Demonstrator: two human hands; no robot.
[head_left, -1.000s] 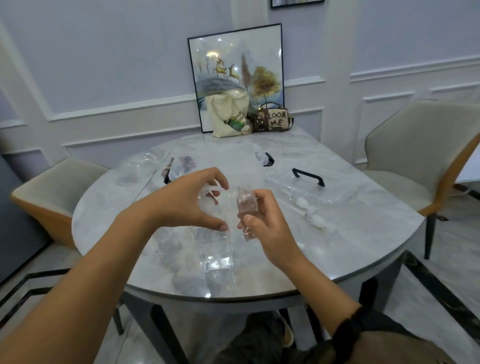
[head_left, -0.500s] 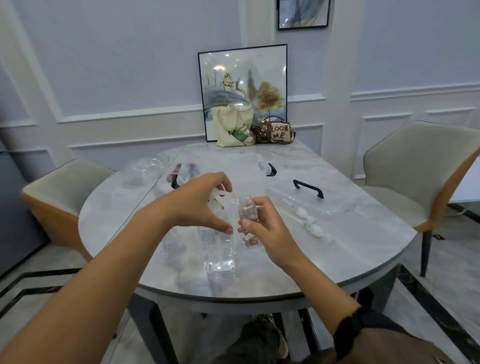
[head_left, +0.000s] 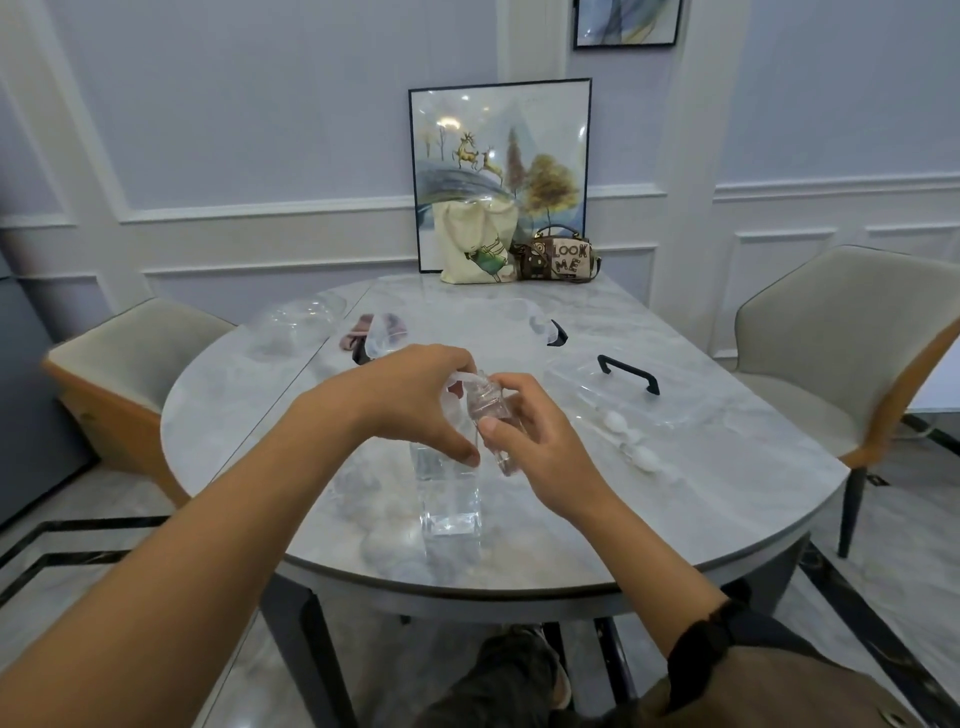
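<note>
Head view: right hand (head_left: 537, 447) grips the bottle (head_left: 487, 411), likely light and slippery, mid-body above the box (head_left: 451, 501); left hand (head_left: 410, 402) pinches its cap (head_left: 464, 378).

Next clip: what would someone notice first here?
Over the middle of the marble table, the right hand grips a small clear bottle while the left hand pinches a white cap at its top. Behind, a framed deer picture leans on the wall at the table's far edge.
</note>
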